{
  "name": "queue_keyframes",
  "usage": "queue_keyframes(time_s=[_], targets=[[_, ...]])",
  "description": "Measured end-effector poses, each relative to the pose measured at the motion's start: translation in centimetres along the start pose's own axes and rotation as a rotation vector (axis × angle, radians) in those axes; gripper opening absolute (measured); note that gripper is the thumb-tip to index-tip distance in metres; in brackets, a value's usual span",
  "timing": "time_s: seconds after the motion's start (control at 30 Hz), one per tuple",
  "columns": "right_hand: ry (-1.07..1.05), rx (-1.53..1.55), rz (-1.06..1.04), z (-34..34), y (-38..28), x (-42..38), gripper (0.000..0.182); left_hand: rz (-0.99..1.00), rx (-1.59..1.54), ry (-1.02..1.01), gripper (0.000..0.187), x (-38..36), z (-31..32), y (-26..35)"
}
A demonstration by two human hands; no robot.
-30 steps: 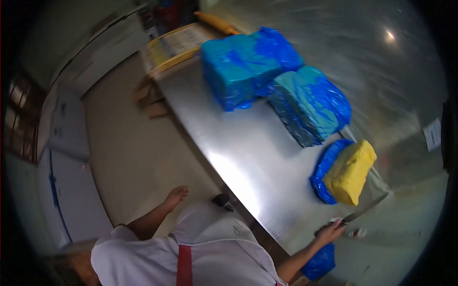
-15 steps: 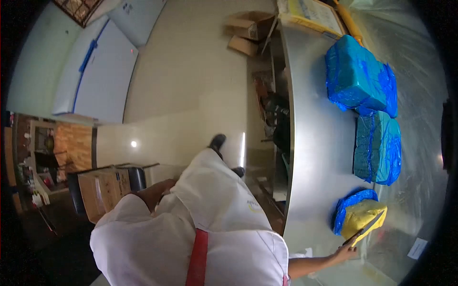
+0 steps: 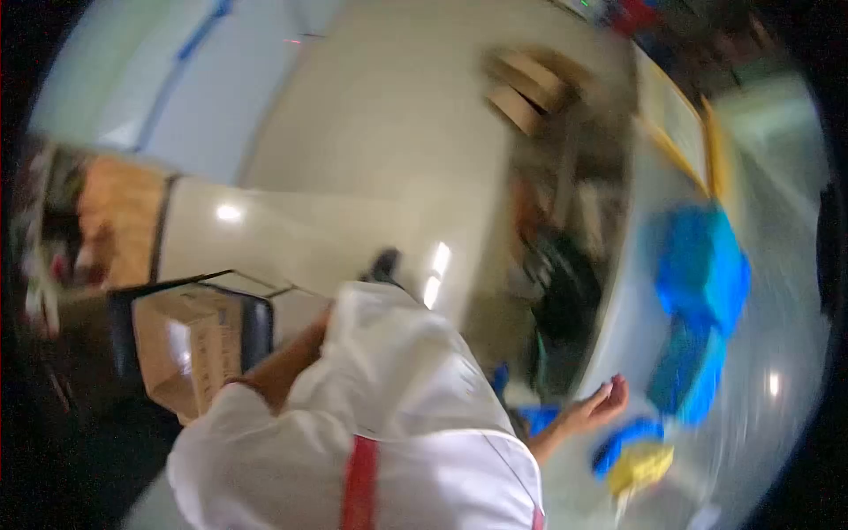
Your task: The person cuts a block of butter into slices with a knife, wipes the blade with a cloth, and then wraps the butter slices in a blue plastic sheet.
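Note:
My right hand [image 3: 605, 405] is raised at the steel table's [image 3: 622, 296] near edge, palm partly up, fingers loosely curled and apart, with nothing seen in it. Beside it lies a yellow block [image 3: 639, 468] with blue wrapping [image 3: 623, 444] behind it. Farther along stand two wrapped blue-green blocks, one nearer [image 3: 687, 371] and one beyond [image 3: 704, 265]. My left forearm [image 3: 287, 358] reaches toward my white clothing at the hip, and the fingers of that hand are hidden. Motion blurs the view; no knife can be made out.
A cardboard box [image 3: 181, 353] sits on a black chair [image 3: 258, 327] at the left. Open cardboard [image 3: 526, 84] lies on the floor ahead. Dark items [image 3: 565, 291] fill the space under the table. A white chest unit [image 3: 225, 97] stands at the upper left. A yellow-framed board [image 3: 676, 106] is at the table's far end.
My right hand has left the knife handle at the yellow block and moved up and left. The view has swung, shifting the table and blocks. My left arm stays near my hip.

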State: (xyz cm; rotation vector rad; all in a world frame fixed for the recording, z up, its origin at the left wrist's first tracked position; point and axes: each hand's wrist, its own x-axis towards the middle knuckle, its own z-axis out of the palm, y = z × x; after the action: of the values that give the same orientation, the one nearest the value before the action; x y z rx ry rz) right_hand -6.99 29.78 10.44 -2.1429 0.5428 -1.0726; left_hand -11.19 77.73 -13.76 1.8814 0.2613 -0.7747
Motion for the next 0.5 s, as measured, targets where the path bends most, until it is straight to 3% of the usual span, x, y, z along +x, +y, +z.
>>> queue_keyframes(time_s=[0.17,0.23,0.3,0.37,0.5], targets=[[-1.187,0.244,0.096,20.0,-1.3,-9.0,0.032,0.087,-0.013,0.224,0.031,2.2,-4.6,2.9],[-1.542,0.302,0.276,26.1,-8.1,-13.9,0.033,0.108,-0.044,0.291,0.030,3.6,-6.2,4.0],[-1.873,0.332,0.072,30.8,-15.2,-18.0,0.042,0.131,-0.069,0.355,0.028,5.0,-7.8,4.7],[-2.059,0.251,-0.418,34.3,-19.2,-22.0,0.053,0.150,-0.092,0.409,0.027,6.1,-9.5,5.3],[-2.056,0.130,-0.663,36.9,-24.0,-23.4,0.059,0.154,-0.140,0.521,0.025,6.7,-11.5,5.8]])
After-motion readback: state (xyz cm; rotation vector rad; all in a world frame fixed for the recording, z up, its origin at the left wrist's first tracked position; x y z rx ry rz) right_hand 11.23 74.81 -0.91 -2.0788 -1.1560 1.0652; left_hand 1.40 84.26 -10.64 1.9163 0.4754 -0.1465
